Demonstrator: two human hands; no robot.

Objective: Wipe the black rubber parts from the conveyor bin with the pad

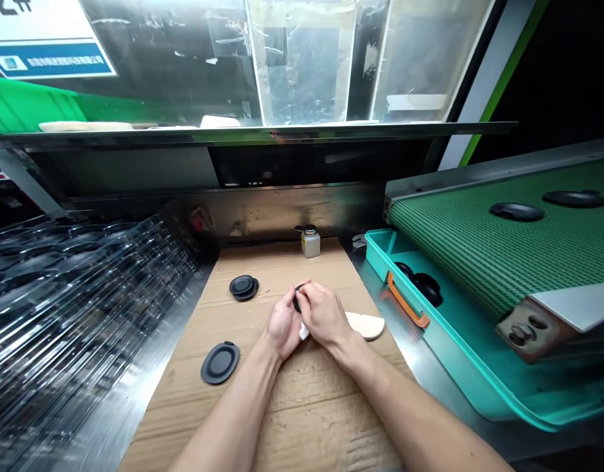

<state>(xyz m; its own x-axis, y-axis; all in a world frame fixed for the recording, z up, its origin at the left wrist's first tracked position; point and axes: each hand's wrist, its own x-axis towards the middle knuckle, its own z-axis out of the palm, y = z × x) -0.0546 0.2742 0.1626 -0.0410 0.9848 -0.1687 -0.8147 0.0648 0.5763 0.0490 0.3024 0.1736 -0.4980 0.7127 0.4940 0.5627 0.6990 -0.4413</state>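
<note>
Over the middle of the cardboard, my left hand [282, 328] is closed round a small black round part [296, 300], mostly hidden by fingers. My right hand [325, 314] curls over the same part, its thumb and fingers pressed against it. A bit of white material [304, 332] shows below the two hands; what it is I cannot make out. Beside my right wrist lies a flat white pad [365, 325] with a rounded end. To the left are a small stack of black round parts [243, 287] and a single black round part [220, 362], lying flat.
A cardboard sheet [321, 419] covers the metal bench. At its far edge stands a small bottle [310, 242] with a dark top. Clear trays [75, 295] are stacked left. A teal bin [459, 354] with black parts sits right, partly under a green conveyor belt [528, 249] carrying black parts.
</note>
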